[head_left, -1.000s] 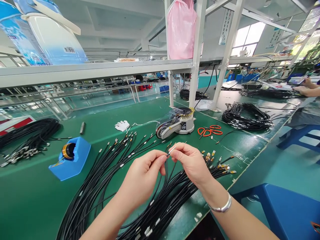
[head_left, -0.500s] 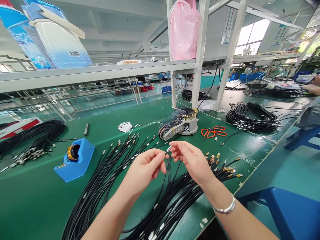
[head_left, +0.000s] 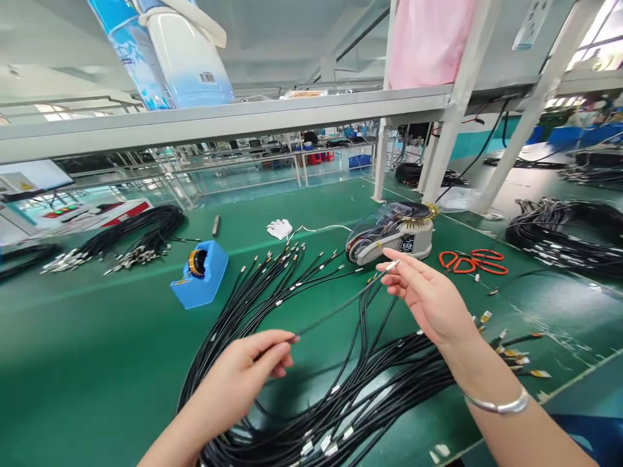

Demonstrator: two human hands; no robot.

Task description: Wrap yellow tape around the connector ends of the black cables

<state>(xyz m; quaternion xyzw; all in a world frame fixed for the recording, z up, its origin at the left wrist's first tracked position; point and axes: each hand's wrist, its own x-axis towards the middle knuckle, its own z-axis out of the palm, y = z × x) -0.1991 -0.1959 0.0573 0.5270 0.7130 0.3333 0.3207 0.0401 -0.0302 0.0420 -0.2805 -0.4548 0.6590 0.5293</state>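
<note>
A single black cable (head_left: 335, 311) is stretched between my two hands above the green bench. My left hand (head_left: 248, 370) pinches it along its length, at the lower left end of the stretched part. The silvery connector end (head_left: 390, 264) sits at the fingertips of my right hand (head_left: 428, 295), held by thumb and fingers, with a metal bangle on that wrist. Beneath both hands lies a curved bundle of black cables (head_left: 360, 389) with white tags. Some ends on the right carry yellow-orange tape (head_left: 516, 357).
A tape dispensing machine (head_left: 392, 237) stands beyond my right hand. Orange-handled scissors (head_left: 472, 261) lie right of it. A blue tape holder (head_left: 202, 279), a white glove (head_left: 279, 228) and more cable bundles (head_left: 141, 243) are on the bench. A shelf (head_left: 292, 113) spans above.
My hands have moved apart: the left went down and left along the cable, the right kept the connector end. The view has turned left.
</note>
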